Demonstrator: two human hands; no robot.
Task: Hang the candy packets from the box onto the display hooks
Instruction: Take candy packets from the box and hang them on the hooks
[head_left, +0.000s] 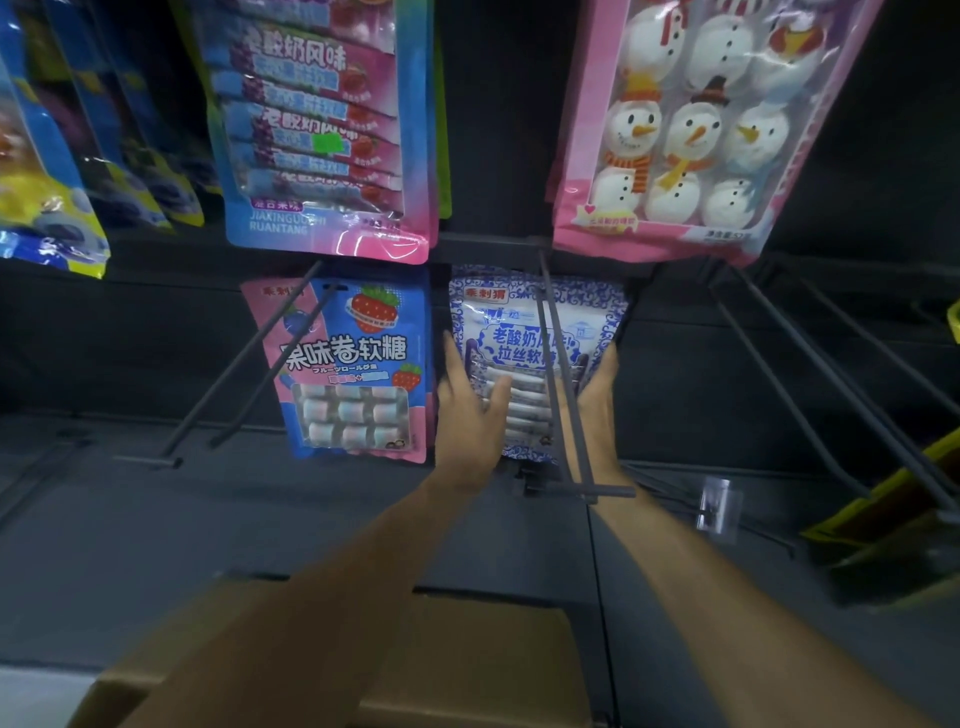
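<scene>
A white-and-blue candy packet (524, 332) hangs at the back of a dark double-wire display hook (563, 415). My left hand (467, 410) holds the packet's left edge, thumb across its front and fingers stretched up along the side. My right hand (597, 395) presses flat against the packet's right edge with straight fingers, partly hidden behind the hook wires. The brown cardboard box (467, 649) sits low in view beneath my forearms; its inside is hidden.
A blue-and-pink strawberry candy packet (358, 364) hangs on the neighbouring hook to the left. Above hang a pink-blue packet (322, 130) and a snowman marshmallow packet (691, 119). Bare hooks (810, 389) jut out at right, one with a clear tag holder (717, 504).
</scene>
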